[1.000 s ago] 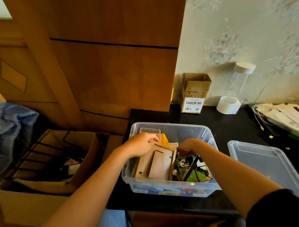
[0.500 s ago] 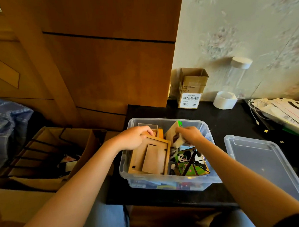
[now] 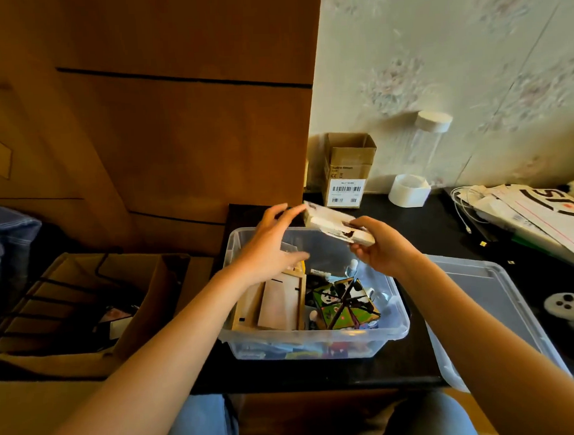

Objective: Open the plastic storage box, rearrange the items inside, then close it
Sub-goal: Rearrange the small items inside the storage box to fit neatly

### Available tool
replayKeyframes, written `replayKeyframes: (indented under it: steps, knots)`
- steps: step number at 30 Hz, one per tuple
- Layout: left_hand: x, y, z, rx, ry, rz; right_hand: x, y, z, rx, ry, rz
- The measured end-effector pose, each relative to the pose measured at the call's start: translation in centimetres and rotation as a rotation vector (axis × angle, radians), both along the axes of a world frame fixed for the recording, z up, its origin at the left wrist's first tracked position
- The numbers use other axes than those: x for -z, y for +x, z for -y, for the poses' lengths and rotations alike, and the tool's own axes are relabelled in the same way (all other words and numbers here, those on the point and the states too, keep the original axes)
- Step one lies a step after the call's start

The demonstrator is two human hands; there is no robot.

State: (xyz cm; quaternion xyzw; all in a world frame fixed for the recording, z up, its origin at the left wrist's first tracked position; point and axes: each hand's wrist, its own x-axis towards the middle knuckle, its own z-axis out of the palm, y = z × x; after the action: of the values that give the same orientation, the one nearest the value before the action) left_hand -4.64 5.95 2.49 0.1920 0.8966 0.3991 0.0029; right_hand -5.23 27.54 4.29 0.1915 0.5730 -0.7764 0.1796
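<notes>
Hands over the open box (image 3: 234,249): my right (image 3: 384,249) pinches a white block (image 3: 337,226), left (image 3: 270,247) spread empty; I should seat it flat.

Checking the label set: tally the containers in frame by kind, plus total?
Clear plastic storage box: 1
Clear plastic lid, off the box: 1
Open cardboard boxes, small labelled one and large one: 2
Clear jar with white cap: 1
Total: 5
</notes>
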Motion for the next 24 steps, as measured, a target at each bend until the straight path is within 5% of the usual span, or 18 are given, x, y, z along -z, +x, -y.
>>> replayKeyframes:
  steps: [5, 7, 12, 17, 24]
  knots:
    - [-0.2, -0.3, -1.3, -0.003, 0.098, -0.166, 0.2, 1.2, -1.0, -0.15, 0.05, 0.127]
    - [-0.2, -0.5, -1.5, -0.031, 0.114, -0.099, 0.4, 1.1, -1.5, -0.167, 0.279, 0.105]
    - [0.9, -1.4, -2.2, -0.112, 0.042, -0.026, 1.0, 0.7, -2.9, -0.095, 1.099, -0.4]
    - [1.4, -2.0, -3.1, -0.076, -0.055, -0.014, 0.1, 0.7, -2.5, -0.444, 1.337, -0.804]
    - [1.6, -2.9, -4.3, -0.06, -0.168, 0.165, 0.6, -0.7, -2.0, -0.321, 1.557, -0.778]
